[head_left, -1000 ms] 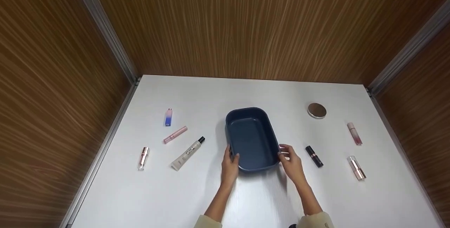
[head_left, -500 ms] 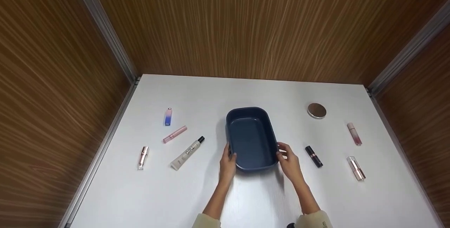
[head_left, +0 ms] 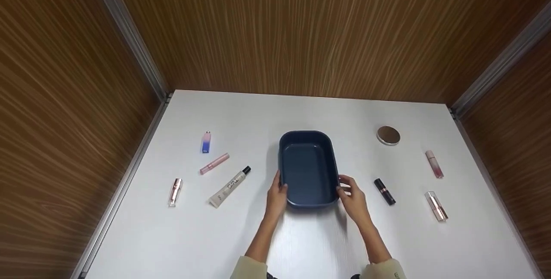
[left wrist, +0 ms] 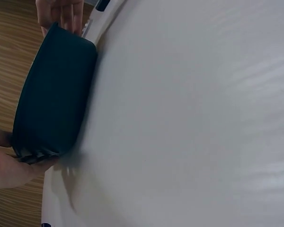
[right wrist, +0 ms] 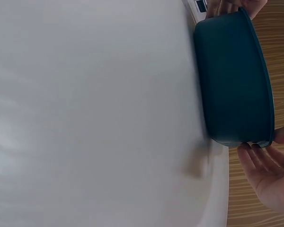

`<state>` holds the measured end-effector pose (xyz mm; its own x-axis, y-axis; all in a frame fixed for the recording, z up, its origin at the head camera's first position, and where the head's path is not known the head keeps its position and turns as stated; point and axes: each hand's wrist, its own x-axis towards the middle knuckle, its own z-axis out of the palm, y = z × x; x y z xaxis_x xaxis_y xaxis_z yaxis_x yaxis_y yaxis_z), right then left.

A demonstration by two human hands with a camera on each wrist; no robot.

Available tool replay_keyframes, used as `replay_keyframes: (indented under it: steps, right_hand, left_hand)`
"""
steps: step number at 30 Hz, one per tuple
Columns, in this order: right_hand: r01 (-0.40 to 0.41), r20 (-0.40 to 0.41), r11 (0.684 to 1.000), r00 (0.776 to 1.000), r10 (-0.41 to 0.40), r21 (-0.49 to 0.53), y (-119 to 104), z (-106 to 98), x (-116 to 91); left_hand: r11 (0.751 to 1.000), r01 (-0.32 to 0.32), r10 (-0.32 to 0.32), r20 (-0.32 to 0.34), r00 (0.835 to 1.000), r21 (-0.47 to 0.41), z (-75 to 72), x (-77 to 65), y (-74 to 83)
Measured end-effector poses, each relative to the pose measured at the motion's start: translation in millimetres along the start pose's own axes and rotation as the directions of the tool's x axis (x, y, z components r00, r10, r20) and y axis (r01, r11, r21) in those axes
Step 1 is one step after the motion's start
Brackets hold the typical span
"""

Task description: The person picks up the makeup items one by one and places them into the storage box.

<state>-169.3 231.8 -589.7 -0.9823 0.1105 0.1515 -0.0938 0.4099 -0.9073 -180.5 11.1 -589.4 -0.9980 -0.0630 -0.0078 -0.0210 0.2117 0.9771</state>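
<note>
A dark blue rectangular bin [head_left: 308, 171] with rounded corners stands in the middle of the white table, its inside bare. At its near left side my left hand [head_left: 276, 197] grips the wall, thumb on the rim and fingers outside. On the near right side my right hand [head_left: 354, 199] pinches the rim between thumb and fingers. In the left wrist view the bin's outer wall [left wrist: 57, 90] looks teal, with a hand at each end. The right wrist view shows the same wall [right wrist: 234, 80], with the right fingers [right wrist: 260, 163] against its end.
Left of the bin lie a squeeze tube [head_left: 229, 187], a pink slim tube [head_left: 214, 163], a pink-blue tube [head_left: 206, 142] and a lip gloss [head_left: 175, 192]. On the right are a round compact [head_left: 388, 135], a black lipstick [head_left: 384, 191], a pink lip gloss [head_left: 434, 164] and a clear-capped lipstick [head_left: 436, 206].
The bin has turned slightly and now stands straighter, its far end shifted a little right. Both hands have moved slightly left with it, still gripping. The cosmetics have stayed in place.
</note>
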Motion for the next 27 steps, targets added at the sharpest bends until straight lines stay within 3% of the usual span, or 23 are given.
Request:
replay_keyframes:
  steps: [5,12,19,27]
  right_hand:
    - [0.004,0.031,1.0,1.0,-0.004,0.01,-6.1,-1.2,2.1]
    - [0.017,0.042,1.0,0.999,-0.017,0.0,-42.7,-3.7,-5.4]
    - [-0.003,0.044,1.0,0.999,0.003,0.0,-4.3,1.1,6.3]
    - [0.019,0.033,1.0,0.999,-0.02,0.012,-2.6,2.2,6.7]
  left_hand:
    - [1.0,0.002,-0.002,0.004,1.0,0.01,-0.7,1.3,-0.4]
    - [1.0,-0.002,0.002,0.006,1.0,-0.006,-1.6,2.9,0.6]
    - [0.998,0.033,-0.031,0.043,0.999,-0.054,-1.9,6.4,0.5]
    - [1.0,0.006,-0.006,0.004,1.0,-0.028,-2.4,9.0,1.2]
